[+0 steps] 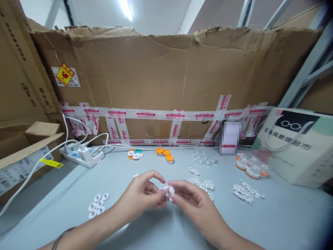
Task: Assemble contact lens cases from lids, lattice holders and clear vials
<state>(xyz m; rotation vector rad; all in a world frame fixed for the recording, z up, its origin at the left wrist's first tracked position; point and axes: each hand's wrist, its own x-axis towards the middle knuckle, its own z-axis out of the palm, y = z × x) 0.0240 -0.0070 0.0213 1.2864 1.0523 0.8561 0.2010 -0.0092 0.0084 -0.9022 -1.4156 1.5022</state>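
My left hand [149,192] and my right hand [191,198] meet above the middle of the table. Between their fingertips they pinch a small white plastic part [168,190], partly hidden by the fingers. Both hands are closed on it. Just behind my right hand lie white perforated plastic pieces [208,185]. To the left of my left forearm are several white discs [100,203], each with a grey stem pointing up. Behind the hands sit orange round caps [169,158] and a small pile of white, orange and green discs [135,154].
At the back right stand clear plastic cups [204,156] and clear-and-orange round pieces [252,168]. More white perforated pieces [247,192] lie at right, near a paper bag [291,149]. A power strip [85,157] with white cables is at back left, beside an open carton [26,159]. Cardboard [145,76] walls the back.
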